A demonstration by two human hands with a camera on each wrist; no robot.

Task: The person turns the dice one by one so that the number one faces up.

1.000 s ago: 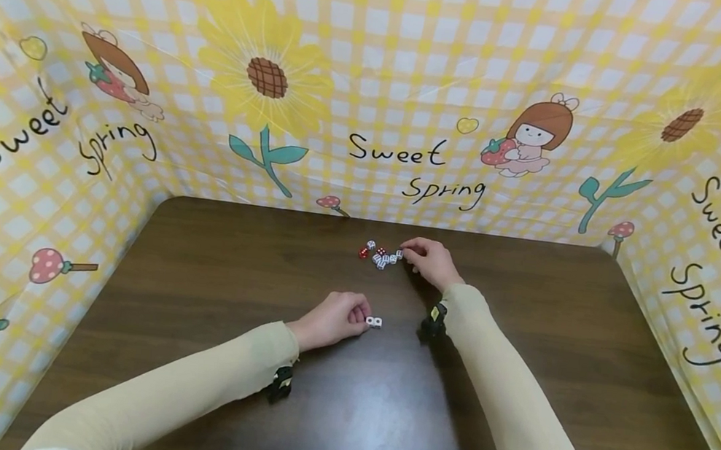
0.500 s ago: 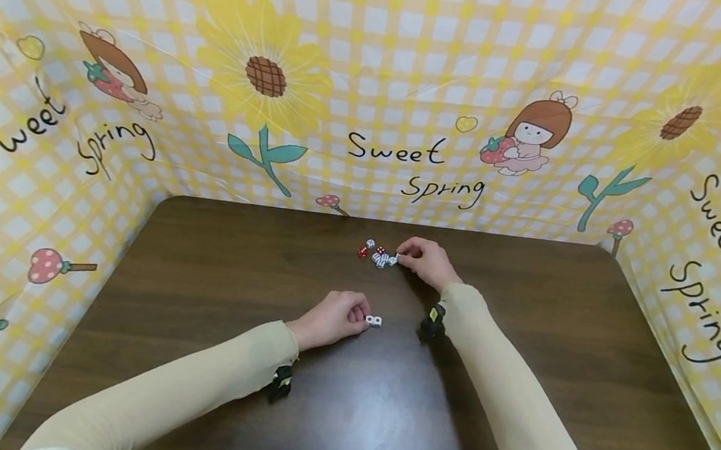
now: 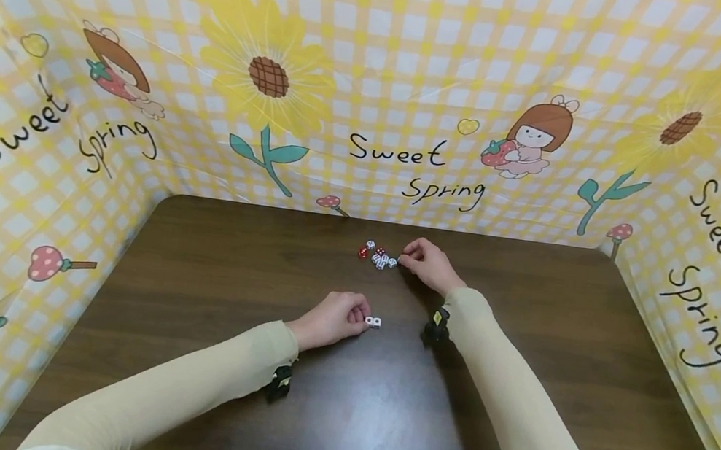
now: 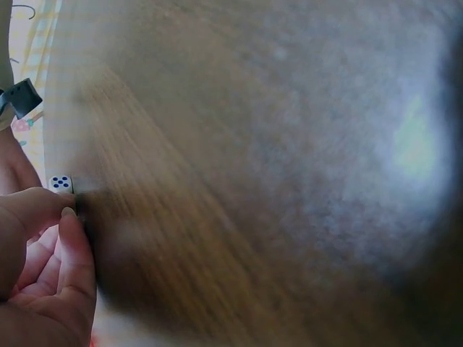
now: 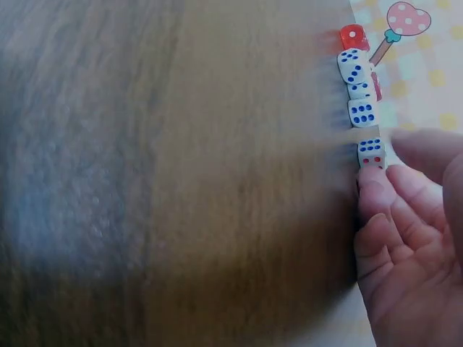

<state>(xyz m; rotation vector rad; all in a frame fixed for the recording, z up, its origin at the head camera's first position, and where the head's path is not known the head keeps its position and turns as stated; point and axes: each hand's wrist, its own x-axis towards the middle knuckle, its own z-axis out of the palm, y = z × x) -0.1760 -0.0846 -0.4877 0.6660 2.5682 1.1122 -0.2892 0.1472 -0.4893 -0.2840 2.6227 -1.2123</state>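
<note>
In the head view my left hand (image 3: 334,319) rests low over the table, its thumb and finger pinching the nearer end of two white dice (image 3: 376,323) that sit side by side. A white die (image 4: 61,183) with blue pips shows just beyond those fingertips in the left wrist view. My right hand (image 3: 430,264) is farther back, at the right end of a loose group of dice. Its thumb and fingers hold a white die (image 5: 371,152) with blue and red pips, mostly covered by the fingers in the head view. Beside it lie several white dice (image 3: 381,262).
Two red dice are in the group, one red die (image 3: 363,253) at its left side. A lone white die (image 3: 370,244) lies at the back. Behind the brown wooden table (image 3: 232,255) hangs a yellow checked cloth (image 3: 374,94), which also lines both sides.
My right hand shifted slightly left, then back right with its die, leaving a small gap from the group. The left hand and its two dice have stayed in place.
</note>
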